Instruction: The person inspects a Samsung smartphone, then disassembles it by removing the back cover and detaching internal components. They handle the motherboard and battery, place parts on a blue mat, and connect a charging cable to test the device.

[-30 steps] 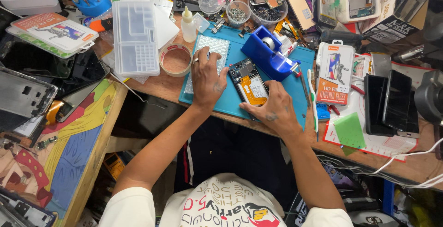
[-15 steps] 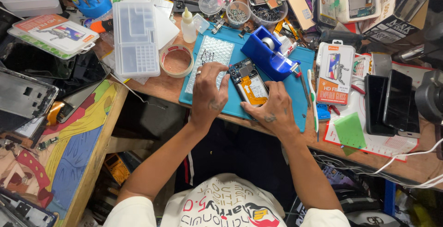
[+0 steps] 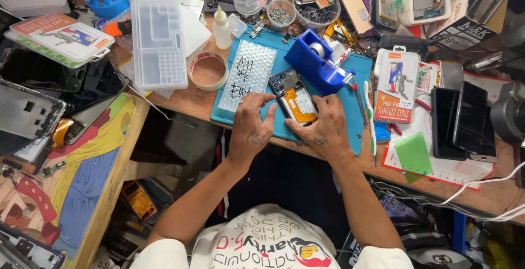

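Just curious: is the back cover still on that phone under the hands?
No, the phone lies open on the blue mat, its circuit board and orange inner parts showing.
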